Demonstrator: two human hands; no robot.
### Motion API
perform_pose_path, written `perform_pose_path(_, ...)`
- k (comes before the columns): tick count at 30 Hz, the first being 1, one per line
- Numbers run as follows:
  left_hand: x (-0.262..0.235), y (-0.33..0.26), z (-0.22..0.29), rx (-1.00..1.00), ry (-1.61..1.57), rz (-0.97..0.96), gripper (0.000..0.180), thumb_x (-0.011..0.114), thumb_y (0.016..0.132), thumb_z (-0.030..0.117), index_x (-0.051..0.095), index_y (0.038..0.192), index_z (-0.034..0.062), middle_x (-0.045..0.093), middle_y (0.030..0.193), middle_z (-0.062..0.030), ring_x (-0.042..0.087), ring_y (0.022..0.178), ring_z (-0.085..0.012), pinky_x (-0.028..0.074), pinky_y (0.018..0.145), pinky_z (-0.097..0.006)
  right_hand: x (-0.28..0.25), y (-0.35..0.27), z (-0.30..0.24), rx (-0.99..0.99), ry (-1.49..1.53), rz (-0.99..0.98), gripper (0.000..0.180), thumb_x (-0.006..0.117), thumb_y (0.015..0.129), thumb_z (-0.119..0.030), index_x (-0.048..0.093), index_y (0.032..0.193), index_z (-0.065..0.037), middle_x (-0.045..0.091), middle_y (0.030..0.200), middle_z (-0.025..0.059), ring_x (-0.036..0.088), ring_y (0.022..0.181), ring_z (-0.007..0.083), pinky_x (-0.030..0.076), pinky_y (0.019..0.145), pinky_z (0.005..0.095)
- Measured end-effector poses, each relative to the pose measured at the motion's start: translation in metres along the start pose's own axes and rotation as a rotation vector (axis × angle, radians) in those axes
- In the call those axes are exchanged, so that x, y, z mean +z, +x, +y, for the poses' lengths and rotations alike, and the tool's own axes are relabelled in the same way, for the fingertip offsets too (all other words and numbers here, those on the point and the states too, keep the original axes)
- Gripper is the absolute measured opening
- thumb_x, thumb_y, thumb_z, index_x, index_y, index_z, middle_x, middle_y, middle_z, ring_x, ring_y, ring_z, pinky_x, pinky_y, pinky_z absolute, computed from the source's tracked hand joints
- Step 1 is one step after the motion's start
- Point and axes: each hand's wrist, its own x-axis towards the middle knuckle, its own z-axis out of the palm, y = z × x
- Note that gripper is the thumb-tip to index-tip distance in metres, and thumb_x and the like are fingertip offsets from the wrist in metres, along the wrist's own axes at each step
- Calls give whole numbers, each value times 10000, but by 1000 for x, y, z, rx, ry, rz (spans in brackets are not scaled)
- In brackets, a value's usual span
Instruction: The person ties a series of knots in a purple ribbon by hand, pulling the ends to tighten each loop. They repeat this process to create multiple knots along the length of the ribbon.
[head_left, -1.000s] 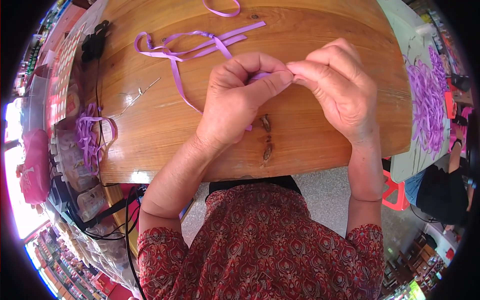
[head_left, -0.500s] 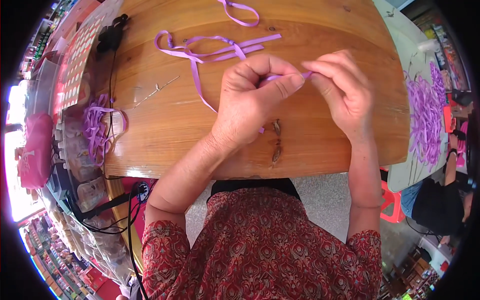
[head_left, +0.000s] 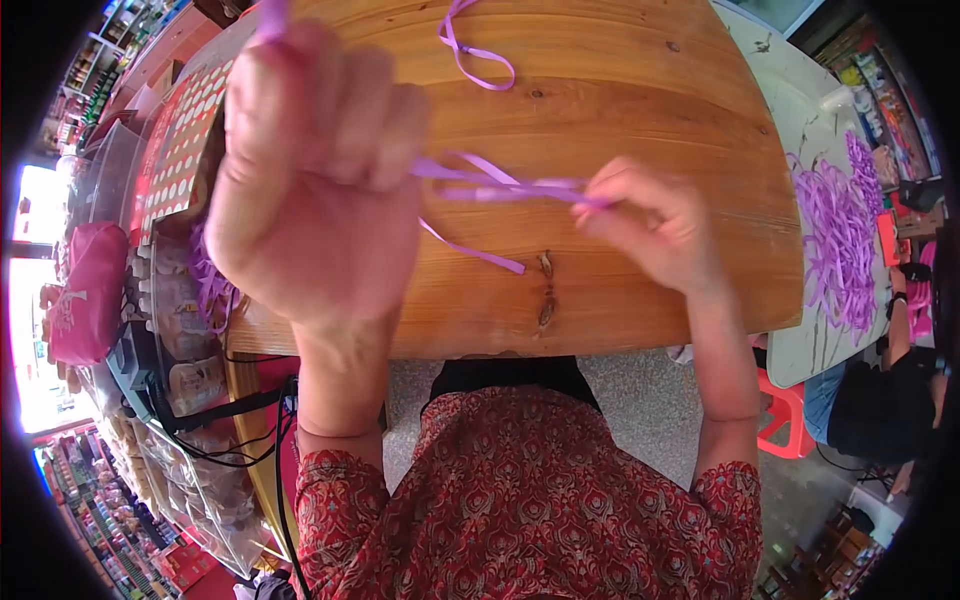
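Raised close to the camera and blurred, my left hand (head_left: 320, 170) is closed round a purple ribbon. A bit of purple shows above its thumb, and a strip comes out by its little-finger side. Between my hands the ribbon (head_left: 520, 190) stretches over the wooden table, its strands smeared by motion. My right hand (head_left: 650, 225) pinches the ribbon between thumb and fingertips. A loose ribbon tail (head_left: 475, 250) slants down to the right below the stretched part. Farther off lies another looped purple ribbon (head_left: 490, 70).
A pile of purple ribbons (head_left: 840, 250) lies on the white side table (head_left: 790, 350) at right. More purple ribbon (head_left: 212, 285) hangs at the table's left edge, beside a dotted box (head_left: 185, 150). Black cables (head_left: 280, 480) run lower left. A person (head_left: 880, 400) sits at far right, near a red stool (head_left: 785, 415).
My left hand has moved left and up toward the camera, drawing the ribbon out from my right hand. My right hand has shifted slightly left and down.
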Motion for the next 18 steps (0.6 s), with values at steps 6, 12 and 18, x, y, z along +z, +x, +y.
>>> perform_pose_path(6,-37,-2,5,95,-84,127,201,483,938,99,578,1052,-35,317,643,35,271,568,-88,238,525,-244,-54,-32,-1,121,-95,196,122,636,810,58,640,927,21,612,859,52,568,798,110,469,682,226)
perform_pose_path(12,-93,-11,9,124,379,295,234,559,905,101,552,1091,-40,499,778,-30,442,707,-145,410,651,-279,-57,-44,6,341,193,240,157,633,847,-3,644,1002,11,623,880,45,612,848,98,471,671,206)
perform_pose_path(18,-45,-24,-60,360,1737,163,526,678,800,52,449,1267,-17,529,1154,-150,491,1136,-251,431,920,-347,-41,-37,-4,196,-193,211,280,674,786,31,637,1061,6,638,875,73,637,768,132,486,632,225)
